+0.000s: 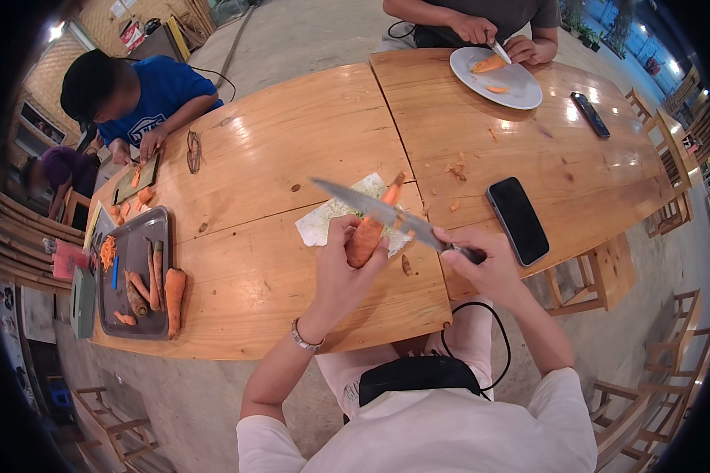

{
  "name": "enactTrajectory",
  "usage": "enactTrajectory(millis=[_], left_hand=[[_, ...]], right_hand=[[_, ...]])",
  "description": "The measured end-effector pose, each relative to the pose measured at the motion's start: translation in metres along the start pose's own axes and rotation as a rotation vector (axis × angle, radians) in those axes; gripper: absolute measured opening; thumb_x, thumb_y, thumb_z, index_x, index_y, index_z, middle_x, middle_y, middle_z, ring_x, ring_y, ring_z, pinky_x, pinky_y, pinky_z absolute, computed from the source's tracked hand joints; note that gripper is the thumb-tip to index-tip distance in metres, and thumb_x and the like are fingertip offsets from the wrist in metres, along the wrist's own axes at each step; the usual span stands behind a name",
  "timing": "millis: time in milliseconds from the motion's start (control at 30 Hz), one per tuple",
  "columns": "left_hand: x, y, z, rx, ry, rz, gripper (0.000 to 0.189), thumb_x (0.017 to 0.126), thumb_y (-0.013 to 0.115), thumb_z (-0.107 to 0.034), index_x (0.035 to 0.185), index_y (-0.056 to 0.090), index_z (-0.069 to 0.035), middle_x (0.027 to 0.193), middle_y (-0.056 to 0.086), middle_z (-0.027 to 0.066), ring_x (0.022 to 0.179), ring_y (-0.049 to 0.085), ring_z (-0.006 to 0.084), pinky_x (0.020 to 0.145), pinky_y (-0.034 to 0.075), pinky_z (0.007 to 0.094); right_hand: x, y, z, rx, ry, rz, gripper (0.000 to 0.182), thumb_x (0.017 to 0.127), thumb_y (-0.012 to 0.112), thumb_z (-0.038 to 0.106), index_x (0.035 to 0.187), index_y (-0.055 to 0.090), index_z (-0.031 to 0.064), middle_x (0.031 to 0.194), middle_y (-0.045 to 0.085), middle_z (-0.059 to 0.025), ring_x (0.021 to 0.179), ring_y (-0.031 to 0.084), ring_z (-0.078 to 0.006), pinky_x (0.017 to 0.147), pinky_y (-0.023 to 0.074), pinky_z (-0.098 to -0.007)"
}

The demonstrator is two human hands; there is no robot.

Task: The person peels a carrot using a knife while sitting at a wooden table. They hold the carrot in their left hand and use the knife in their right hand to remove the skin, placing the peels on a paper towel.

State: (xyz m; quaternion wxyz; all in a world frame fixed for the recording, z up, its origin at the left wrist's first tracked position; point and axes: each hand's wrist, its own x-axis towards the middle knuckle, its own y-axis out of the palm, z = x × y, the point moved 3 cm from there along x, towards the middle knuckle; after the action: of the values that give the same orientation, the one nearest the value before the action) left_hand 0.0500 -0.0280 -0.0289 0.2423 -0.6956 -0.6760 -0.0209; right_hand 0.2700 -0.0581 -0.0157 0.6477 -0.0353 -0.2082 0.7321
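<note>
My left hand (346, 278) grips the thick end of a carrot (367, 239), whose narrow tip points away from me. In my right hand (488, 266) is the dark handle of a knife (384, 210). Its long blade, serrated towards the tip, crosses over the carrot and points to the far left. Whether the edge touches the carrot I cannot tell. Below both lies a whitish sheet (316, 227) with greenish bits on it, flat on the wooden table (260, 266). Orange peelings (457, 168) are scattered to the right of the sheet.
A smartphone (518, 222) lies near my right hand. On the left, a dark tray (133, 236) holds carrots and shreds; one large carrot (176, 301) rests at its side. Across the table, one person cuts over a white plate (523, 94), another over a cutting board (145, 177).
</note>
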Motion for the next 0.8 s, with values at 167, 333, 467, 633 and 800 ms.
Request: enactTrajectory(millis=[167, 333, 467, 633, 800], left_hand=[[-0.002, -0.001, 0.003, 0.021, 0.001, 0.075, 0.027, 0.083, 0.069, -0.006, 0.106, 0.057, 0.003, 0.076, 0.069, 0.0093, 0.065, 0.063, 0.0093, 0.058, 0.049, 0.0248], [-0.003, 0.000, 0.005, 0.059, 0.084, 0.053, 0.030, 0.083, 0.072, -0.014, 0.104, 0.057, 0.002, 0.075, 0.065, 0.0152, 0.062, 0.066, 0.0253, 0.056, 0.049, 0.0323], [-0.005, -0.001, -0.003, 0.073, 0.049, 0.111, 0.030, 0.084, 0.071, -0.013, 0.103, 0.056, 0.004, 0.072, 0.063, 0.0153, 0.059, 0.064, 0.0261, 0.053, 0.048, 0.0331], [-0.008, -0.001, -0.004, 0.065, 0.114, 0.079, 0.032, 0.084, 0.071, -0.012, 0.107, 0.056, 0.005, 0.073, 0.062, 0.0162, 0.059, 0.063, 0.0280, 0.053, 0.047, 0.0334], [-0.009, -0.001, -0.004, 0.165, 0.204, 0.039, 0.036, 0.082, 0.072, -0.010, 0.111, 0.056, 0.006, 0.077, 0.063, 0.0177, 0.065, 0.063, 0.0302, 0.057, 0.049, 0.0361]], right_hand=[[-0.002, 0.006, 0.015, -0.316, -0.192, -0.035, 0.036, 0.081, 0.077, 0.020, 0.115, 0.070, 0.0116, 0.084, 0.071, -0.0091, 0.058, 0.063, -0.0167, 0.051, 0.0482, -0.0275], [-0.001, 0.007, 0.014, -0.518, -0.356, -0.142, 0.039, 0.078, 0.078, 0.024, 0.115, 0.070, 0.0159, 0.076, 0.069, -0.0050, 0.054, 0.060, -0.0172, 0.045, 0.0454, -0.0280], [-0.001, 0.007, 0.013, -0.581, -0.402, -0.196, 0.040, 0.076, 0.079, 0.025, 0.115, 0.070, 0.0175, 0.069, 0.065, -0.0027, 0.051, 0.058, -0.0161, 0.042, 0.0423, -0.0277], [-0.001, 0.002, 0.011, -0.648, -0.440, -0.228, 0.042, 0.075, 0.079, 0.027, 0.115, 0.070, 0.0183, 0.064, 0.059, -0.0006, 0.048, 0.054, -0.0151, 0.040, 0.0396, -0.0288], [0.002, -0.001, 0.014, -0.695, -0.430, -0.246, 0.042, 0.076, 0.079, 0.028, 0.116, 0.069, 0.0202, 0.062, 0.057, 0.0000, 0.046, 0.052, -0.0141, 0.039, 0.0378, -0.0292]])
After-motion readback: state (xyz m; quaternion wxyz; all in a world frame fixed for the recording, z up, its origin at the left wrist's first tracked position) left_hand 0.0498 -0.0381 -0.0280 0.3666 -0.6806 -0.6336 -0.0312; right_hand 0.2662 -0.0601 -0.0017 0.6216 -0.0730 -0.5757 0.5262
